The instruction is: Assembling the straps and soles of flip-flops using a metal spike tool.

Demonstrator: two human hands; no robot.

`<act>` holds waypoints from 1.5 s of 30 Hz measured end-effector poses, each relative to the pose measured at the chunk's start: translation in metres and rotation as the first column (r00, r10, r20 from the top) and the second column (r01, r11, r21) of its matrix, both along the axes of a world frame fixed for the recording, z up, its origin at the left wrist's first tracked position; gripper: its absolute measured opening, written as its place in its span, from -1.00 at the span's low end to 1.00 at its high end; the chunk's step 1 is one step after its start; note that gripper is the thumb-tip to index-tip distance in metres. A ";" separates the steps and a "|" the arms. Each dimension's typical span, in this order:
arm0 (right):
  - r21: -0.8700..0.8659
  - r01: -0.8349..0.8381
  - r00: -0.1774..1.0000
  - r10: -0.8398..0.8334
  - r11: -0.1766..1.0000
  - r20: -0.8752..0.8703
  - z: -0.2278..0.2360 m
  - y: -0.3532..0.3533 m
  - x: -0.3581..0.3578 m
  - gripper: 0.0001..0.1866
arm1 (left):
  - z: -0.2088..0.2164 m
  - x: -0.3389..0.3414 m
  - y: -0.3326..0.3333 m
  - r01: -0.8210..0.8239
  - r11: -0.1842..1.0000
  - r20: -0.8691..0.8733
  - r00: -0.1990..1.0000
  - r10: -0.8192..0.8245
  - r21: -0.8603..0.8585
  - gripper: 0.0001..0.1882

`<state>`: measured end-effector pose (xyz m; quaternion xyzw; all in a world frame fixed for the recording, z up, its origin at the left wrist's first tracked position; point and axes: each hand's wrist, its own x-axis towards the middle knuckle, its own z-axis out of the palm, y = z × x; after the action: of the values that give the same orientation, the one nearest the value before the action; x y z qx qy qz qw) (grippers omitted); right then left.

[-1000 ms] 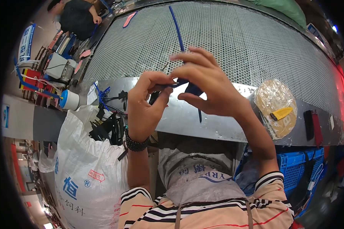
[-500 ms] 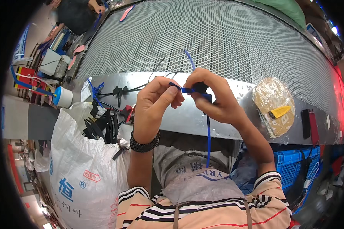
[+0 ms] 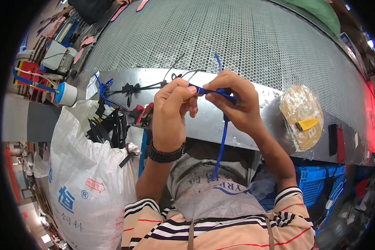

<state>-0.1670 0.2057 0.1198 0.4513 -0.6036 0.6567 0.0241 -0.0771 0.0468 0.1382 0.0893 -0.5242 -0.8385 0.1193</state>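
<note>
My two hands are raised close together over the metal edge of the work surface, with a blue strap stretched between them. My left hand (image 3: 171, 106) pinches one end of the blue strap (image 3: 221, 146) between thumb and fingers. My right hand (image 3: 241, 104) is closed on its folded part, which the fingers partly cover. One tail of the strap hangs down towards the apron, and another blue end sticks up beyond my right hand. Left of my hands, a black bow (image 3: 131, 88) on thin cords lies on the metal, beside a tangle of blue straps (image 3: 104, 87).
A perforated metal surface (image 3: 175, 33) spreads beyond. A white woven sack (image 3: 91, 179) with black strips stands at left. A plastic-wrapped tan stack (image 3: 302, 102) bears a yellow cutter (image 3: 307, 124) at right. A blue crate (image 3: 316, 179) stands below. Pink pieces (image 3: 120, 12) lie far left near another person.
Both hands stay gripping the blue strap; my left fingers have drawn in closer to the right hand's. The hanging tail has swung left. A second pink piece shows by the other person's hand.
</note>
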 end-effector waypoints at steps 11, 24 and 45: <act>0.056 0.272 0.895 -0.231 0.961 -0.381 -0.006 0.001 -0.013 -0.79 | -0.011 -0.008 0.008 -0.056 0.995 0.011 0.998 0.057 -0.088 -0.79; 0.159 0.435 0.759 -0.266 0.886 -0.594 -0.006 -0.005 -0.016 -0.84 | -0.015 -0.025 -0.007 0.061 0.991 0.153 0.987 -0.043 -0.116 -0.87; 0.389 -0.103 0.994 0.085 0.916 0.064 0.008 0.022 -0.031 -0.85 | -0.001 -0.040 -0.029 -0.173 0.301 -0.292 0.863 -0.412 -0.938 -0.88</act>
<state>-0.1979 0.2279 0.1280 0.4607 -0.7006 0.5334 -0.1119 -0.1171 0.0176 0.1373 -0.2516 -0.8706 -0.3673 0.2094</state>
